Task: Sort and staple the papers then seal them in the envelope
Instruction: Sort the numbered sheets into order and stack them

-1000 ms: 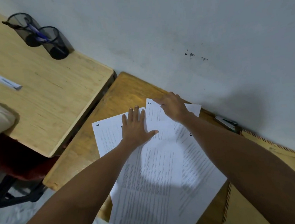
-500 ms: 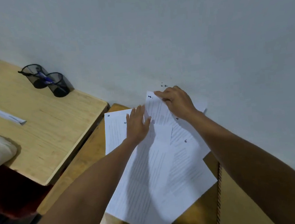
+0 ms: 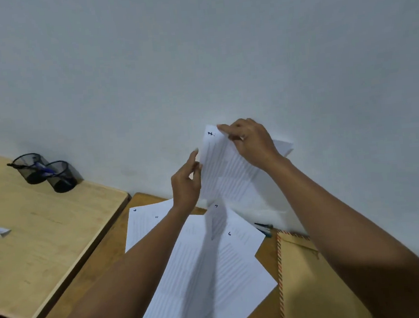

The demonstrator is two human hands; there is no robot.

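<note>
Head view, the only one.

Handling: the lifted sheet (image 3: 230,172) is judged light, thin and floppy. It sags under its own weight when held by one edge, creases easily and slides readily over other paper. A hold at two points along the top edge or at opposite corners is advised, with light pinch force only. Loose sheets are best squared against the desk before stapling, otherwise misaligned edges are likely.

Hands: the right hand (image 3: 250,142) is pinching the sheet near its far top corner, fingers curled over the edge. The left hand (image 3: 186,183) is raised at the sheet's left edge, fingers mostly straight and touching it; a true pinch there cannot be confirmed.

Location: the sheet is held up in the air in front of the wall (image 3: 194,58), above the far end of the desk (image 3: 114,243). The remaining papers (image 3: 207,260) lie fanned and overlapping on the desk below, between the forearms.

Look: white printed sheets, lines of small text, a handwritten number near a top corner of each. Exact digits are too blurred to be stated with confidence.

The brown envelope (image 3: 316,289), with a striped border, lies at the right, partly under the right forearm. A stapler (image 3: 264,227) is partly seen at the far right, just beyond the papers.

Left desk (image 3: 45,236): two mesh pen cups (image 3: 45,172) at the far edge.
</note>
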